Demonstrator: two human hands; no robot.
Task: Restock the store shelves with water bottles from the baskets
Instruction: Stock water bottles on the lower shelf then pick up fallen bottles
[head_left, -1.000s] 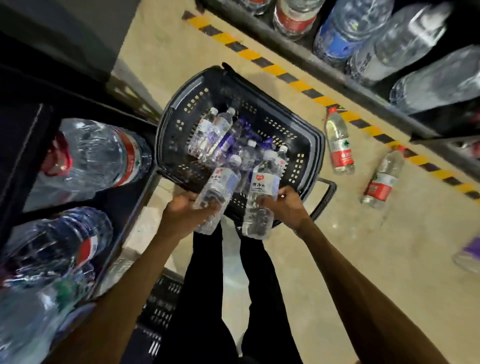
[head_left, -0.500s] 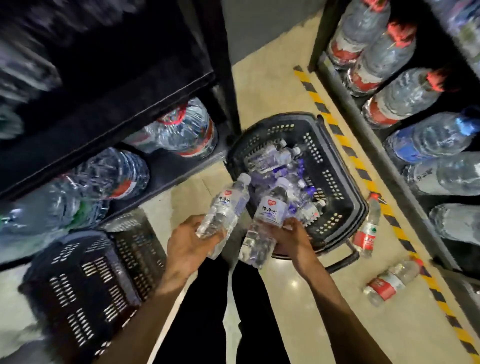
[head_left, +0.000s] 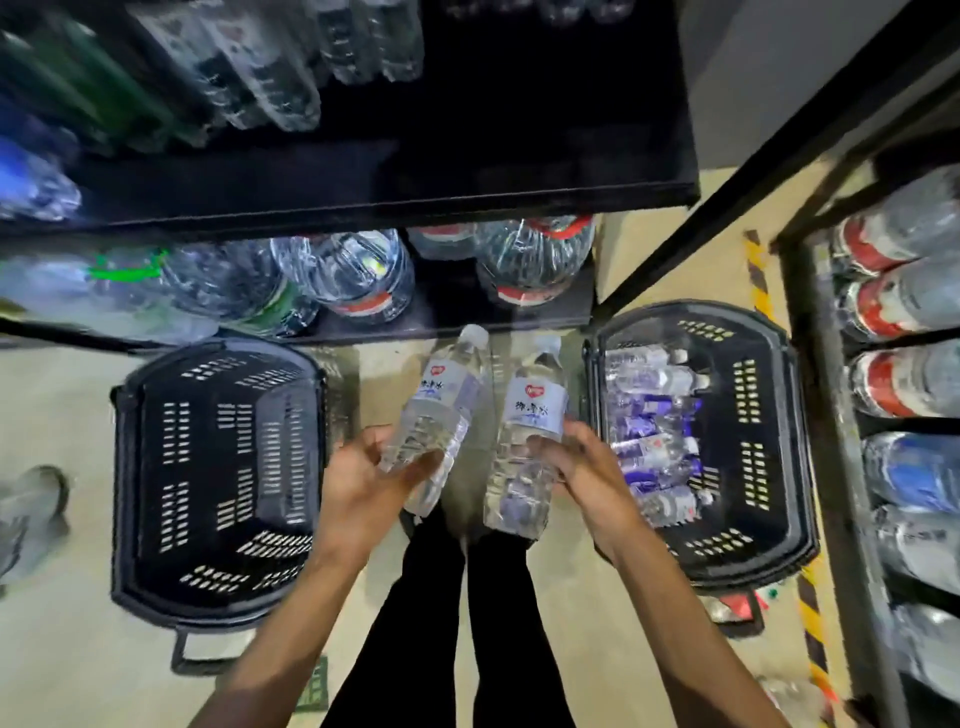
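It was a shop aisle: black shelves (head_left: 395, 208) stocked with bottled water (head_left: 353, 275), shopping baskets (head_left: 218, 603) on the floor.

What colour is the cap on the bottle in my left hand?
White cap, seen in the head view.

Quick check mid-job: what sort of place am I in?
Likely a shop aisle: black shelving stocked with big water jugs, red-labelled bottles racked on the right, and a shopping basket of small bottles on the floor.

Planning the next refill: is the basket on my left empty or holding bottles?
Empty: the left basket shows only its bare slotted floor and walls; no bottles lie inside.
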